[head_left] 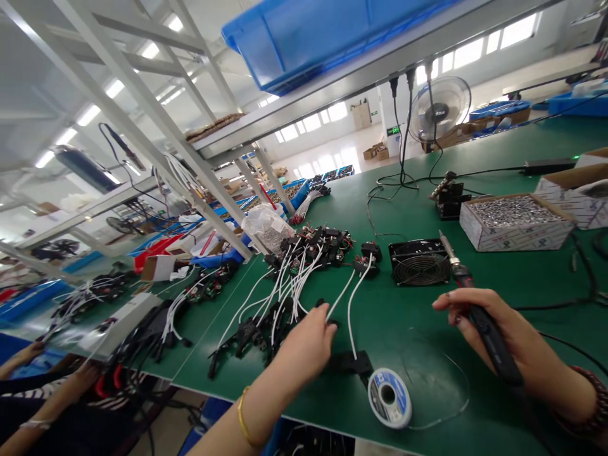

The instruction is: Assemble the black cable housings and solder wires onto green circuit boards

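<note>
In the middle of the bench, my left hand (pixel 306 342) is closed at the end of a white cable (pixel 342 294); bits of black plastic show around its fingers, and the grip is partly hidden. That cable and a second white one (pixel 350 316) run up to a small black assembly (pixel 368 256). A soldering iron (pixel 491 342) is gripped in my right hand (pixel 503 335), its tip pointing up and away beside a black fan (pixel 420 263). Between my hands stands a solder wire spool (pixel 389 398), its thin strand looping right. Behind my left hand lies a heap of black assemblies (pixel 327 244) with white cables.
A box of small metal parts (pixel 517 221) stands at the right, near a black stand (pixel 450 197). Black power cords (pixel 403 152) hang from the shelf, which carries a blue bin (pixel 332 38). At the left, a co-worker's hands (pixel 85 375) are beside more cabled parts.
</note>
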### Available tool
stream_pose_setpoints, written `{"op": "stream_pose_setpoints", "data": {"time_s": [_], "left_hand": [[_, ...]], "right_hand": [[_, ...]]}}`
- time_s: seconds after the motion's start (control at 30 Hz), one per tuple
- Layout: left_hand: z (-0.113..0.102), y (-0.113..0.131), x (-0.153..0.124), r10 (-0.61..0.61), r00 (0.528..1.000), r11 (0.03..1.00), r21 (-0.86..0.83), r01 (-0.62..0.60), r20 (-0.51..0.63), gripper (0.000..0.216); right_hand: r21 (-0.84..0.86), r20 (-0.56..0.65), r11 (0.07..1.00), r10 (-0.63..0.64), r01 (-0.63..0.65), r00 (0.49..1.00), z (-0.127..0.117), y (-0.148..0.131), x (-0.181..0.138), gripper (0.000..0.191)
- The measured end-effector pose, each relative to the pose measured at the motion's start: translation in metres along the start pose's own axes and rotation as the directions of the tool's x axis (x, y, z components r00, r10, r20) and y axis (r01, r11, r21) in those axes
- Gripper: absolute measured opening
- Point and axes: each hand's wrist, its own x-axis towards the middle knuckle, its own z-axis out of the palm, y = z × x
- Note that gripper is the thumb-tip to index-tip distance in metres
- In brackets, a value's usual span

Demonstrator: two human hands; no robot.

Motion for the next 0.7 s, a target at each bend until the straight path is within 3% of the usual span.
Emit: {"op": "stream_pose_setpoints", "data": {"time_s": [0.1,0.2,0.3,0.4,0.53,0.7], "left_hand": [[0.009,0.016,-0.017,0.107,0.984,0.988,-0.122,-0.090,0.144,0.045],[-0.006,0.020,-0.016,0.159,0.966,0.972,-0.206,-0.117,0.203,0.037],[-0.038,0.005,0.010,0.017,0.998,0.968,-0.249,-0.003,0.054,0.028],[-0.067,-0.020,0.043,-0.103,0.991,0.943,-0.324,0.071,-0.082,0.028],[-0.087,-0.040,0.069,-0.155,0.965,0.890,-0.454,0.044,-0.210,0.037],[-0.094,-0.043,0.087,-0.168,0.931,0.795,-0.603,-0.067,-0.325,0.036]], "right_hand": [[-0.011,0.006,1.000,-0.008,0.008,1.000,0.002,0.002,-0.002,0.029],[-0.017,0.022,1.000,0.006,-0.005,1.000,0.004,0.006,-0.007,0.029],[-0.028,0.025,0.999,0.017,-0.016,1.000,0.006,0.010,-0.011,0.028],[-0.037,0.013,0.999,0.024,-0.023,1.000,0.006,0.013,-0.012,0.027],[-0.038,0.009,0.999,0.015,-0.015,1.000,0.008,0.015,-0.012,0.027],[-0.043,0.039,0.998,0.040,-0.038,0.998,0.013,0.022,-0.018,0.030]]}}
